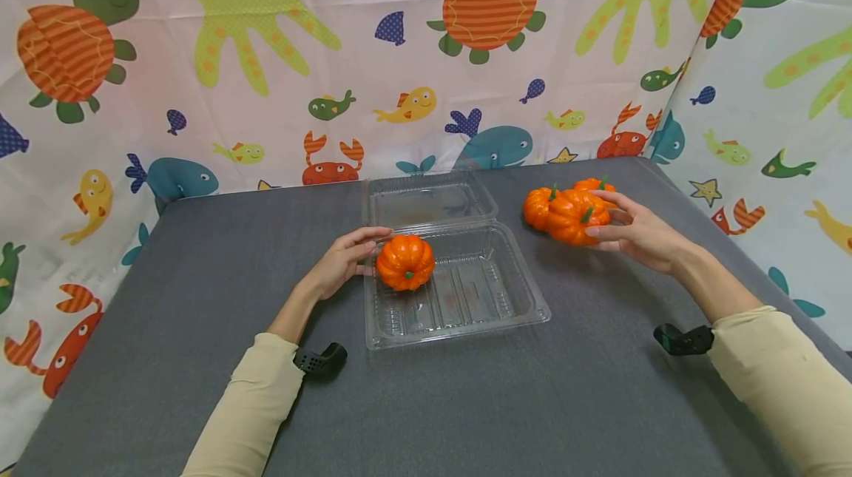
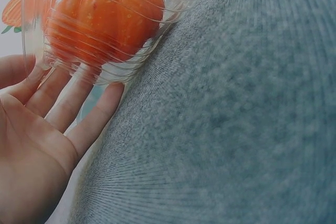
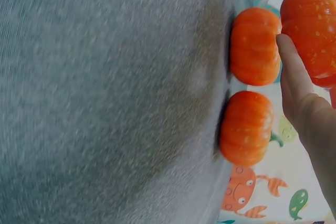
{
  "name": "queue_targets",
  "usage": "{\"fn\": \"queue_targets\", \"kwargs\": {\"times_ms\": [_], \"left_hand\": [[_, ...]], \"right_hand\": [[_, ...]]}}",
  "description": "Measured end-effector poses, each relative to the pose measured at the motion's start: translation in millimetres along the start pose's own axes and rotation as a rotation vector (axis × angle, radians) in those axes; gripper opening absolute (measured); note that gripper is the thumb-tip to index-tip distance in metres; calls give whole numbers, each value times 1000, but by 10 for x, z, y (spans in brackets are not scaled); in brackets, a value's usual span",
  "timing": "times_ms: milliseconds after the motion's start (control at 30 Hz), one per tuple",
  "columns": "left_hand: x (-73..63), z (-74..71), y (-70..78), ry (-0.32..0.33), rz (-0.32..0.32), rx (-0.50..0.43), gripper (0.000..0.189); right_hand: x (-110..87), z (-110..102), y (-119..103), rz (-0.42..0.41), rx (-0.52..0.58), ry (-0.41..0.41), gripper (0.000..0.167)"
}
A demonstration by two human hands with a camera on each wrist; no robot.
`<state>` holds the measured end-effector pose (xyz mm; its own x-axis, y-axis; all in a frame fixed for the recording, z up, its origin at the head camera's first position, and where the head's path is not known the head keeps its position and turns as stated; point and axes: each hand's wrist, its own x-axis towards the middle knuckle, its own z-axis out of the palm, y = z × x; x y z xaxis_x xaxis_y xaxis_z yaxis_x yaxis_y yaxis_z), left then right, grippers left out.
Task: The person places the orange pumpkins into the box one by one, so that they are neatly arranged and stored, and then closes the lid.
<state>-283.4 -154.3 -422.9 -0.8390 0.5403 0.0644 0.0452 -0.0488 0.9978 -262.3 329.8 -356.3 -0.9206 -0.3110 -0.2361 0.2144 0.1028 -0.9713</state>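
A clear plastic clamshell container stands with its lid folded back, and one small orange pumpkin sits at the left of its base. My left hand touches the container's left side; its fingers extend against the clear wall in the left wrist view. To the right, my right hand holds another pumpkin between thumb and fingers, raised above the table in the right wrist view. Two more pumpkins, one on the left and one partly hidden behind, rest beside it.
A dark grey cloth covers the table. Curtains printed with sea animals hang along the back and sides. A black wrist device sits at the left sleeve, and another at the right.
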Motion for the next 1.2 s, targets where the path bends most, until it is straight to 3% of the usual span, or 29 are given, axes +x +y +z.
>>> {"fn": "queue_targets", "kwargs": {"times_ms": [400,1200], "left_hand": [[-2,-1,4,2,-10,8,43],[7,-5,-12,-2,-2,14,43]], "right_hand": [[41,319,-109,-55,-38,8,62],[23,944,-247,-196,-5,-136,54]]}}
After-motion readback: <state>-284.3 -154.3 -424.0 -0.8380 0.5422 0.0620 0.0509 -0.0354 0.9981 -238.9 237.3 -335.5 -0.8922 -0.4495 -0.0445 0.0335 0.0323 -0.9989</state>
